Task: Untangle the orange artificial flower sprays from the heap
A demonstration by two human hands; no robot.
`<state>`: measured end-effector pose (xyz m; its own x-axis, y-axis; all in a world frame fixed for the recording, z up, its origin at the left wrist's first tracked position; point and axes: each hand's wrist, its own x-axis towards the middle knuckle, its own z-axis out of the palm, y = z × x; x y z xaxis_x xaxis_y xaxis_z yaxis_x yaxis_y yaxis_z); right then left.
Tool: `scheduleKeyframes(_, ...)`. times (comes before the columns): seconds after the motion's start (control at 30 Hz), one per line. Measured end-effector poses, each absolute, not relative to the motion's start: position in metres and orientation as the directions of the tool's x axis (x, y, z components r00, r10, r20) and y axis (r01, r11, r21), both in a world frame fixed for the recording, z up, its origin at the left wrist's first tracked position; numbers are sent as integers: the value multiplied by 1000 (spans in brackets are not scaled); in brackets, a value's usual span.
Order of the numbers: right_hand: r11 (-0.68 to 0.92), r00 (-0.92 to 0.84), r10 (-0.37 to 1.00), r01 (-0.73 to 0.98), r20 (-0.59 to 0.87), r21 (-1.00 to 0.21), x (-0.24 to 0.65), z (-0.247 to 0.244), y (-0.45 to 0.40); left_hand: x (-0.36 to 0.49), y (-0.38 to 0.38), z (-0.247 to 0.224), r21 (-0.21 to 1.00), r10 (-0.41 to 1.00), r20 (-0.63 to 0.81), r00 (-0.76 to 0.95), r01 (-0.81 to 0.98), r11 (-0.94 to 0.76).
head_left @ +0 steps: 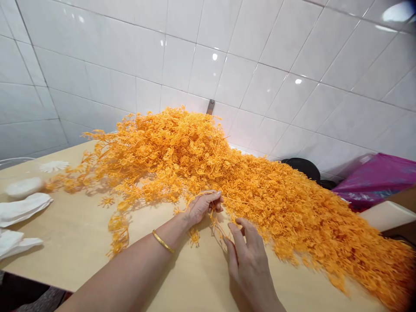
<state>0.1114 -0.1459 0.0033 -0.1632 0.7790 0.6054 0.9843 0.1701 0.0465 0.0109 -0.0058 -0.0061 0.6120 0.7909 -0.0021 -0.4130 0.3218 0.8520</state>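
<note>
My left hand (205,205), with a gold bangle (163,241) on its wrist, is closed on a thin orange artificial flower sprig (216,222). Its stems hang below the fingers, and a small flower head (194,237) shows beneath the wrist. Just to the right, my right hand (248,253) has its thumb and fingers curved and apart. The thumb tip is close to the lower ends of the stems; whether it touches them I cannot tell. Behind both hands lies a large heap of orange artificial flower sprigs (182,147), spreading far to the right.
White gloves (24,209) and a white oval object (24,187) lie at the left of the table (81,255). A white flower-shaped piece (53,166) is behind them. At the right are a purple bag (373,180), a white roll (388,215) and black round objects (302,168). A tiled wall (130,60) stands behind.
</note>
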Motion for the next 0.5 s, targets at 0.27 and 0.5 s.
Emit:
scheduleKeyframes(0.27,33,-103,855,989,509,145,125,29,-109,10,-10,-7,869,692,0,722,-342,357)
scheduleKeyframes(0.5,-43,85,863,995,499,-95,158,72,-113,7,-8,-1,862,686,-10,727,-341,374)
